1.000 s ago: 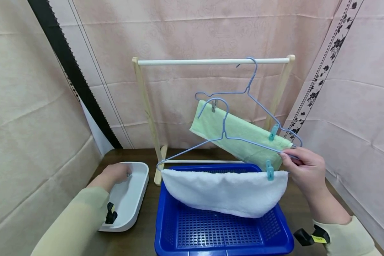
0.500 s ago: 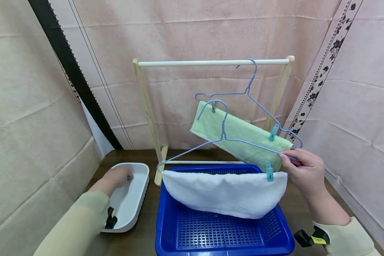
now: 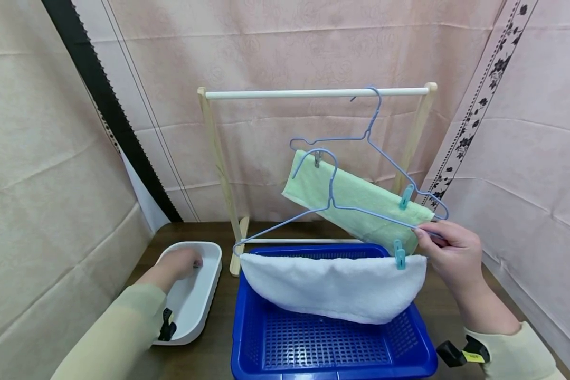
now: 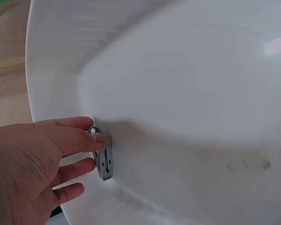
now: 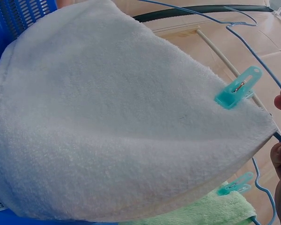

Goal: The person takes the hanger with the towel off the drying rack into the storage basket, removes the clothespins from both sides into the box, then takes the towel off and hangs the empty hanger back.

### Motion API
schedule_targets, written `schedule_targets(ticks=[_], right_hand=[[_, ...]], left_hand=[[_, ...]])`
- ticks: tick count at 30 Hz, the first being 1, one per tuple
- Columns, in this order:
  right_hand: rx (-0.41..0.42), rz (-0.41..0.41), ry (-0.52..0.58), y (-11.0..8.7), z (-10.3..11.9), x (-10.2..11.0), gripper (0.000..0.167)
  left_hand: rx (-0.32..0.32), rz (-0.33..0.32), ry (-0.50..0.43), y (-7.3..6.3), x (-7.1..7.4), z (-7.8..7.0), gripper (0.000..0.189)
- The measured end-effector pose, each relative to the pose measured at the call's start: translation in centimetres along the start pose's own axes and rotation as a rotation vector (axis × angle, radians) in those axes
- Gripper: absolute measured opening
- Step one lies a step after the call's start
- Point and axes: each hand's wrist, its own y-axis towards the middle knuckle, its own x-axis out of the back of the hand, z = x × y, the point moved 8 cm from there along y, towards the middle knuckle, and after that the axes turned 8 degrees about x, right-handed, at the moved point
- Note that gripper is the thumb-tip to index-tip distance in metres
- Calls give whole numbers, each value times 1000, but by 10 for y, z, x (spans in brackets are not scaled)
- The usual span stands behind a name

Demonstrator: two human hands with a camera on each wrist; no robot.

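My left hand (image 3: 179,264) reaches into the white tray (image 3: 190,309) on the left. In the left wrist view its thumb and index finger pinch a metal clothespin (image 4: 106,164) against the tray's side. My right hand (image 3: 456,250) pinches the right end of a blue wire hanger (image 3: 331,191), holding it over the blue basket. Over the hanger's lower bar hangs a folded white towel (image 3: 332,290), fastened near its right end by a teal clothespin (image 3: 400,257). That clothespin (image 5: 238,88) shows large in the right wrist view; the right fingertips are partly cut off there.
Behind, a rack with a white rod (image 3: 285,95) carries another blue hanger (image 3: 368,129). From it a green towel (image 3: 349,192) slants, held by a metal clip (image 3: 317,158) and a teal clothespin (image 3: 406,197). The blue basket (image 3: 334,364) stands in front on the brown table.
My left hand has shifted slightly right inside the tray. The right hand, hanger and white towel have hardly moved.
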Motion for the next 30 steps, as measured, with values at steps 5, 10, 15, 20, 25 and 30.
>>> schedule_targets(ticks=[5,10,15,20,25,30], right_hand=[[4,1,0,-1,-1,0,11],[-1,0,-1,-1,-1,1,12],[-1,-3,-1,-2,-1,0,13],[-1,-5,3,-1,0,0,12],[-7,-4,6,-1,-1,-1,11],[-9,-3,13,-1,-1,-1,10]], left_hand=[[5,14,8,3,-2,1,33],[18,18,7,3,-3,3,31],[2,9,18,1,0,2,30],[-4,6,20,0,2,0,26],[-19,0,18,-2,5,-2,27],[-7,-28,-11,-3,8,-2,31]])
